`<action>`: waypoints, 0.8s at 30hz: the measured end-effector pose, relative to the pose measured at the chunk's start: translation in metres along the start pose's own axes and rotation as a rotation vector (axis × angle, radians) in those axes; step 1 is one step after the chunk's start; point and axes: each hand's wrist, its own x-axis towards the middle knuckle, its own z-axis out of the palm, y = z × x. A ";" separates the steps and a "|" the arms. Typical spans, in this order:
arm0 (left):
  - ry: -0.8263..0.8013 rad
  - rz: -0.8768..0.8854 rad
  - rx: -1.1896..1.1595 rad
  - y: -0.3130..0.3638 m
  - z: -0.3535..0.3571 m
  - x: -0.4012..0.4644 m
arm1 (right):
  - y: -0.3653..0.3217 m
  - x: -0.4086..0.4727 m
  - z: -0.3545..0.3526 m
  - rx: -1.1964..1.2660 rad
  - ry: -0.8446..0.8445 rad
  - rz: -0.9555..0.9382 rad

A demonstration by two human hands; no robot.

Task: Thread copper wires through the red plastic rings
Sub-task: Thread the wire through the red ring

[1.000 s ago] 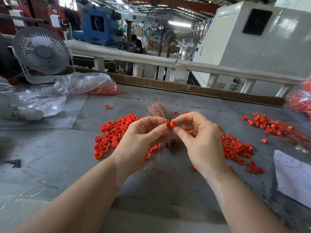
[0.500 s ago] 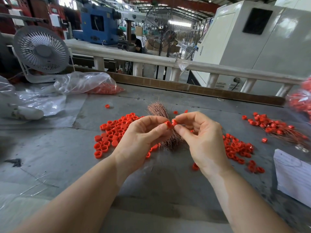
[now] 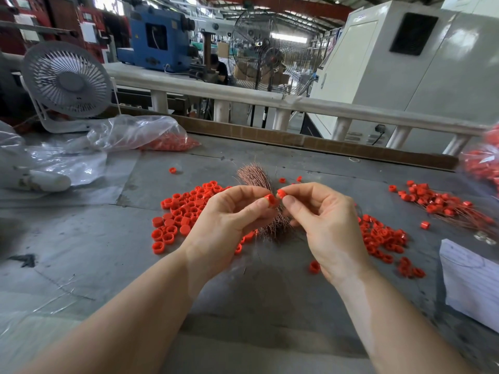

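Holding one red ring (image 3: pixel 270 198) in my left hand (image 3: pixel 229 225) and a second ring (image 3: pixel 281 193) in my right hand (image 3: pixel 328 230), I have the two pieces almost touching above the middle of the worktop (image 3: pixel 81 265). Each ring is pinched between thumb and forefinger, with the other fingers curled loosely under the palms. Whether a wire already runs between the rings I cannot tell; it would be too fine to make out from here.

To do this step well, I judge that I should keep both holes facing each other on one line, so a thin strand passes straight through without buckling. My pinch wants to sit on the outer walls only, leaving the bores uncovered. Any wire should be fed with a short free end, gripped close to its tip, since a long soft end would probably bend away from the hole.

My wrists are raised off the surface, forearms converging from the lower corners, palms turned partly inward toward each other. The fingertips meet right over the bundle of copper wires (image 3: pixel 256 176), which lies fanned out on the worktop beneath my hands. Loose rings (image 3: pixel 183 211) lie heaped to the left and another scatter (image 3: pixel 383 238) to the right, both within easy reach. Farther right, threaded pieces (image 3: pixel 442 203) lie in a pile with wire tails showing.
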 end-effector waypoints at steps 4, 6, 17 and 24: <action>0.001 -0.002 0.005 0.000 0.000 0.000 | -0.001 0.000 0.000 0.000 0.004 0.015; 0.000 -0.002 0.005 0.000 -0.001 0.001 | -0.002 0.000 0.001 0.032 0.005 0.039; 0.004 0.005 0.004 -0.001 -0.001 0.001 | -0.007 -0.001 0.000 0.174 -0.008 0.137; 0.007 0.012 0.017 -0.001 -0.003 0.001 | -0.003 0.000 0.000 -0.004 -0.010 -0.019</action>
